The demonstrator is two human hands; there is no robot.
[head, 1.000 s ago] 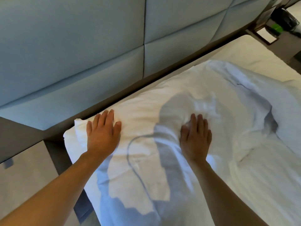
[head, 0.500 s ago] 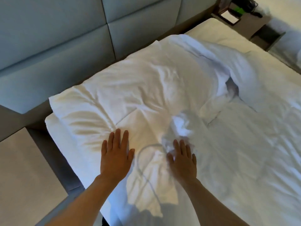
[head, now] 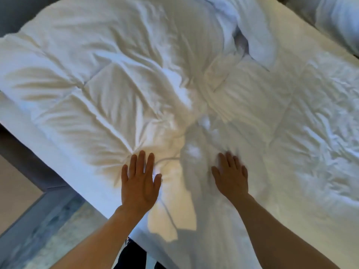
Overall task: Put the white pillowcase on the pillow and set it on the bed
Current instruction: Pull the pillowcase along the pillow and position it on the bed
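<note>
Two bare hands, left hand and right hand, press flat with fingers spread on one rumpled white-cased pillow; the right one is blurred.

both flat hands, left and right, now nearer the pillow's near edge than before

Warm side light, motion-blurred right hand

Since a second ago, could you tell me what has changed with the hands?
Both flat hands, left hand and right hand, slid from near the headboard back across the white bedding toward its near edge. Nothing was grasped or released; palms stay down, fingers open.
</note>
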